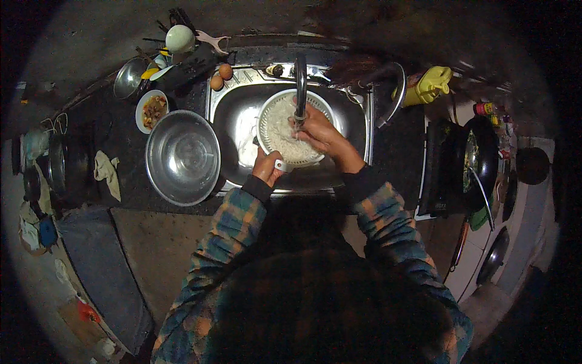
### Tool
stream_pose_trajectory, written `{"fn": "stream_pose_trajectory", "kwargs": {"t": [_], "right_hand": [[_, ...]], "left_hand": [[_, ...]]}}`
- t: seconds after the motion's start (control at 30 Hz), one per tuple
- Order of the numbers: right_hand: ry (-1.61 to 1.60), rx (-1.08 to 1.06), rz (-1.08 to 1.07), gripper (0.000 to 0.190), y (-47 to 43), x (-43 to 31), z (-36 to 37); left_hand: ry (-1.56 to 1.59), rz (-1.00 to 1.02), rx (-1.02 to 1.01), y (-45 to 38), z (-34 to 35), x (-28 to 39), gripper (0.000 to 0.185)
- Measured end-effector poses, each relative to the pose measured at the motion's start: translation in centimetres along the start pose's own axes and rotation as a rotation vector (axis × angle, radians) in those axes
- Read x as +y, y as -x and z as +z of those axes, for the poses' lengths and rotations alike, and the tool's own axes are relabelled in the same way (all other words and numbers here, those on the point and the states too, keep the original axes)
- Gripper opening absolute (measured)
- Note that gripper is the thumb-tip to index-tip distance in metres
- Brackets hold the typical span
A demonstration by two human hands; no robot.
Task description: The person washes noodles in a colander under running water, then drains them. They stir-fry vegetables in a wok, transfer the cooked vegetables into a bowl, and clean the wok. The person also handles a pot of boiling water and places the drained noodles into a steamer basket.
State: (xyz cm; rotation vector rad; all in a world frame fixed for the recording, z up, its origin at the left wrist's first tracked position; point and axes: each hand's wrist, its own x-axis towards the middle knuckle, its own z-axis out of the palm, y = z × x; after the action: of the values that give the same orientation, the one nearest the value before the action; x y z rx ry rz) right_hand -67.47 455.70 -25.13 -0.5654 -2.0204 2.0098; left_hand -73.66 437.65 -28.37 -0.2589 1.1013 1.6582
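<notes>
A white plastic colander [328, 105] holding pale rice grains [278, 119] is over the stainless steel sink [233, 145]. My left hand [267, 166] grips its near rim beside a small white handle tab [281, 165]. Above the rice is my right hand [323, 132], fingers apart around the mouth of the curved faucet [301, 84]. It seems to hold nothing, though the spout hides part of its fingers. What looks like running water falls by the fingertips. Whether the colander touches the sink's bottom cannot be seen.
Left of the sink stand a large metal basin [182, 157] and a bowl of food [154, 111]. Two brown eggs [225, 71] rest at the sink's back corner. On the right are a yellow jug [425, 88] and a wok [486, 159] on a stove.
</notes>
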Motion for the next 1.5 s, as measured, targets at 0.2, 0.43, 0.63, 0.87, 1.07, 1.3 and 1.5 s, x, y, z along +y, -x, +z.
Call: {"fn": "stream_pose_trajectory", "kwargs": {"t": [0.2, 0.43, 0.63, 0.87, 1.07, 1.3, 1.5], "right_hand": [[0.763, -0.119, 0.093, 0.053, 1.3, 5.6, -2.1], [0.486, -0.203, 0.15, 0.064, 1.7, 6.1, 3.5], [-0.053, 0.101, 0.275, 0.046, 1.0, 2.9, 1.3], [0.879, 0.014, 0.047, 0.064, 0.8, 5.4, -1.0], [0.521, 0.083, 0.301, 0.051, 1.0, 5.2, 2.6], [0.94, -0.512, -0.02, 0.039, 1.5, -0.4, -1.6], [0.939, -0.137, 0.057, 0.054, 0.3, 1.5, -1.6]], "left_hand": [[-0.075, -0.076, 0.162, 0.2, 0.7, 0.7, 0.059], [-0.238, -0.054, 0.066, 1.2, 1.6, 1.6, 0.06], [-0.122, -0.034, 0.089, 1.3, 1.2, 0.7, 0.06], [-0.231, -0.081, 0.118, 0.4, 0.4, 0.0, 0.057], [-0.261, -0.076, 0.118, 1.1, 1.8, 0.6, 0.056], [-0.079, -0.039, -0.05, 0.7, 0.3, 1.3, 0.066], [-0.16, -0.047, 0.026, 1.6, 1.9, 2.1, 0.065]]}}
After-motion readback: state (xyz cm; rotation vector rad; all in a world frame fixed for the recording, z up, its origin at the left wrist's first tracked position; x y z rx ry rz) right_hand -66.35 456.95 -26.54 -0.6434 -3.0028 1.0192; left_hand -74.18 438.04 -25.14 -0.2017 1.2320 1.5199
